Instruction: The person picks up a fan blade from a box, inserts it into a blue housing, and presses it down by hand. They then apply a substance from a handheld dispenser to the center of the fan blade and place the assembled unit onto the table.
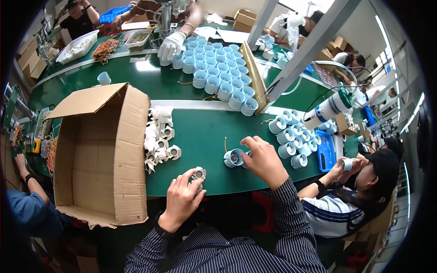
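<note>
My left hand is closed around a small white bladed fan wheel with a round grey hub, close to the table's near edge. A second white part shows partly below it, against the fingers. To the right, my right hand has its fingers curled at a light-blue plastic cup, mostly hidden by the hand. Beside that stands another light-blue cup, upright, with small parts inside and a thin wire sticking up behind it.
An open cardboard box stands at the left, with a pile of white fan wheels beside it. Many blue cups fill the far belt; more cups stand at right. A gloved hand and a seated co-worker are nearby.
</note>
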A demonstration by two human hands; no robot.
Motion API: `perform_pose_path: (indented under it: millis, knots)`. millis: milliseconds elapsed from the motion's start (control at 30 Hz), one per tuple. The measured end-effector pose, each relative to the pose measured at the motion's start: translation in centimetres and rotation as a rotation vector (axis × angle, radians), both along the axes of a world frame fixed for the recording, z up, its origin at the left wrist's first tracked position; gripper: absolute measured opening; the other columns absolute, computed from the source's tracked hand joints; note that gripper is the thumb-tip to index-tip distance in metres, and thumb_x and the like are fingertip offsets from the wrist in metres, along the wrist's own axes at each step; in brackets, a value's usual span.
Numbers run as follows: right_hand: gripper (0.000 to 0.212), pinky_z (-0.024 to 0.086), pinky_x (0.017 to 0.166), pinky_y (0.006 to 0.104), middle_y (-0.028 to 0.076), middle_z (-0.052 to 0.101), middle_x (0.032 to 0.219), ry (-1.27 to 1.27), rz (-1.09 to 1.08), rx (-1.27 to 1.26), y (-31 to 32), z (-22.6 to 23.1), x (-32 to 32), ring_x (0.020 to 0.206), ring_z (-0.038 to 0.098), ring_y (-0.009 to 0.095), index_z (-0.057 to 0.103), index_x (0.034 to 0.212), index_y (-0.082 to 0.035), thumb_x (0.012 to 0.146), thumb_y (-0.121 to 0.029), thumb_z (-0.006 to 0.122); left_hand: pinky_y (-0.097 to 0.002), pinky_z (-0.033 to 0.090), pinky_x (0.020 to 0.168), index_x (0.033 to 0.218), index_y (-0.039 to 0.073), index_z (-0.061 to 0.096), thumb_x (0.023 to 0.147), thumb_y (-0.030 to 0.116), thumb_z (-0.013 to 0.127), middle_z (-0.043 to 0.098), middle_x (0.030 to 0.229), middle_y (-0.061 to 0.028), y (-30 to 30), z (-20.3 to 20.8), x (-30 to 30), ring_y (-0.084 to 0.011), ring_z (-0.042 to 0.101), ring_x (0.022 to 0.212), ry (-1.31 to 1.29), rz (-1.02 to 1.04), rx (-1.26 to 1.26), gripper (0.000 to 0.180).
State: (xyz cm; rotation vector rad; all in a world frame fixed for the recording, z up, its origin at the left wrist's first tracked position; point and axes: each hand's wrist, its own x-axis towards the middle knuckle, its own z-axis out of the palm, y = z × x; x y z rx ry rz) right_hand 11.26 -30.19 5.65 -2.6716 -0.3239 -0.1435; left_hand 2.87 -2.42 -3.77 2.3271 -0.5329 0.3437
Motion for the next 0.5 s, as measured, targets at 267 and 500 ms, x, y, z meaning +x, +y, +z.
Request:
perform_pose_path:
  millis: [267,500]
  knots:
    - [0.031,0.053,0.082,0.0304,0.007,0.075,0.113,-0.654,-0.786,0.427,-13.1,5.5,-0.5,0.095,0.070,0.014,0.070,0.125,-0.001,0.107,-0.025,0.077,-0.0474,0.058,0.096,0.117,0.007,0.077,0.077,0.011,0.092,0.069,0.138,-0.0144,-1.3,-0.2,0.4,-0.0363,0.070,0.114,0.014,-0.050,0.013,0.043]
    - [0.053,0.051,0.102,0.0332,0.007,0.065,0.139,-0.481,-0.223,1.190,-18.4,2.1,4.0,0.121,0.064,0.016,0.056,0.149,0.002,0.110,-0.029,0.074,-0.0466,0.058,0.094,0.116,0.007,0.077,0.077,0.011,0.092,0.070,0.136,-0.0138,-2.4,-0.1,1.1,-0.0351,0.071,0.111,0.010,-0.052,0.015,0.042]
